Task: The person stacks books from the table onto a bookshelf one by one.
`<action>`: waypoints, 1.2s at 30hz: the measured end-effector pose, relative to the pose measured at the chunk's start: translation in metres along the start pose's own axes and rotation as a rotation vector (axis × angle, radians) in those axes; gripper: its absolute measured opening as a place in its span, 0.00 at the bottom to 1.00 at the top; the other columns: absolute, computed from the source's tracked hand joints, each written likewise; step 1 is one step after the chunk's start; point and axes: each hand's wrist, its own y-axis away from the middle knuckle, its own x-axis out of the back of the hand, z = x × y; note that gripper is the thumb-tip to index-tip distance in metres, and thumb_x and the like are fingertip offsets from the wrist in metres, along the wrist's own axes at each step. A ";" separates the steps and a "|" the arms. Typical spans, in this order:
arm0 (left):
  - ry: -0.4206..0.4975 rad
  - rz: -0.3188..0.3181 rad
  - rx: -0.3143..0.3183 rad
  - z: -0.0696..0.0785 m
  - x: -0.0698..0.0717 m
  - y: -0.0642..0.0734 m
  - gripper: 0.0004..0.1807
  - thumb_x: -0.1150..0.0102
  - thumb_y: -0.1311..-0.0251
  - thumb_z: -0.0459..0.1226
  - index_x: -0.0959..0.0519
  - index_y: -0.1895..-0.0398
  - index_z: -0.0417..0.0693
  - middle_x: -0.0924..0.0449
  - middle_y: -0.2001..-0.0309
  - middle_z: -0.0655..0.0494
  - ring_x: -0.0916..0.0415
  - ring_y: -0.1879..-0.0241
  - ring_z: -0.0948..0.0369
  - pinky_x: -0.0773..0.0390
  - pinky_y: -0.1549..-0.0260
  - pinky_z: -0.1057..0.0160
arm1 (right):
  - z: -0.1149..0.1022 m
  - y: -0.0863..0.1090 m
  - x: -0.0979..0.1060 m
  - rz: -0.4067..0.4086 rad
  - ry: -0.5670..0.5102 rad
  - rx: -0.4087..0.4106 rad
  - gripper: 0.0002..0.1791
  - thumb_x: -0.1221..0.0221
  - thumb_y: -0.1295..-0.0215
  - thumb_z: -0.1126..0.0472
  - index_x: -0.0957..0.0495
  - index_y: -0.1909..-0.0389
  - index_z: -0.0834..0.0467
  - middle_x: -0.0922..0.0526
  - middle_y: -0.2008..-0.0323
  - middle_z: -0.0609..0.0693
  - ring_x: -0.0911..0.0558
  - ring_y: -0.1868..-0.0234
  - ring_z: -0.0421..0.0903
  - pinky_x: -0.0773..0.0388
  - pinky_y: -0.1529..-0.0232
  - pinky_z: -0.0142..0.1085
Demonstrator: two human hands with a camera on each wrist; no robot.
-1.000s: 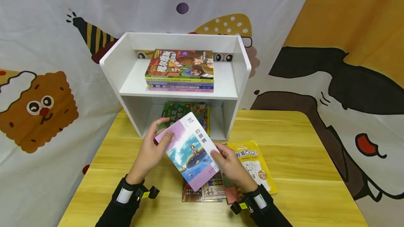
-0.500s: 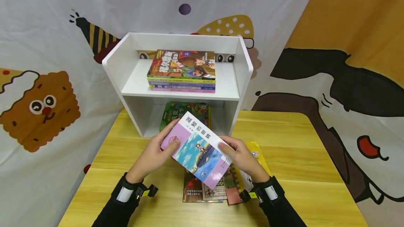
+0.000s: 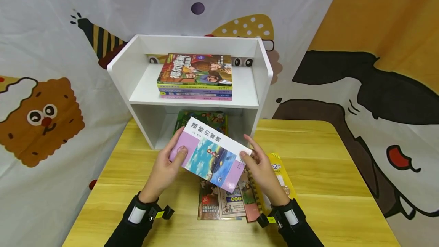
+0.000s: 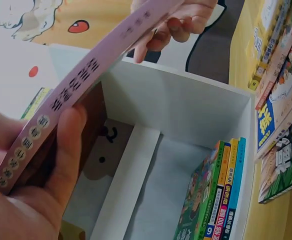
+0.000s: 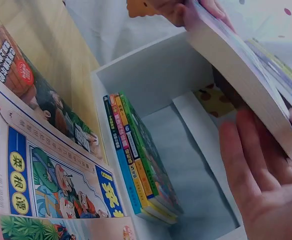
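The left hand (image 3: 162, 172) pinches the left end of a lilac, white and blue paperback book (image 3: 210, 159), thumb on its cover; the right hand (image 3: 263, 172) holds the right end, thumb on the corner, index finger reaching past the edge. Tilted before the white two-tier shelf (image 3: 193, 104), the cover reads 蓝鲸的眼睛

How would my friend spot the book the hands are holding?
Look for the white shelf on the yellow table. In front of it, the left hand and right hand hold up a book. Unlike the shelf books and table books, it is in the air, and its white-and-purple cover has a blue picture.
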 end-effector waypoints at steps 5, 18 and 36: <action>-0.009 0.123 -0.031 0.002 0.002 -0.001 0.34 0.52 0.28 0.31 0.47 0.24 0.60 0.38 0.32 0.53 0.27 0.56 0.52 0.20 0.66 0.60 | -0.024 0.009 -0.011 0.042 -0.028 0.097 0.39 0.49 0.26 0.64 0.57 0.22 0.45 0.23 0.52 0.63 0.19 0.63 0.63 0.21 0.60 0.54; 0.059 0.264 -0.054 0.001 -0.006 0.004 0.34 0.53 0.28 0.30 0.50 0.23 0.54 0.43 0.28 0.53 0.32 0.44 0.53 0.26 0.51 0.65 | -0.021 0.016 -0.041 -0.139 -0.143 0.116 0.48 0.49 0.28 0.69 0.69 0.24 0.37 0.32 0.38 0.61 0.22 0.61 0.68 0.21 0.62 0.55; 0.125 0.063 0.282 -0.036 0.004 0.009 0.49 0.40 0.35 0.32 0.61 0.22 0.65 0.32 0.47 0.39 0.23 0.65 0.44 0.19 0.66 0.48 | 0.006 0.004 -0.050 -0.164 -0.044 -0.014 0.51 0.41 0.32 0.64 0.69 0.22 0.45 0.20 0.48 0.59 0.23 0.75 0.71 0.21 0.74 0.57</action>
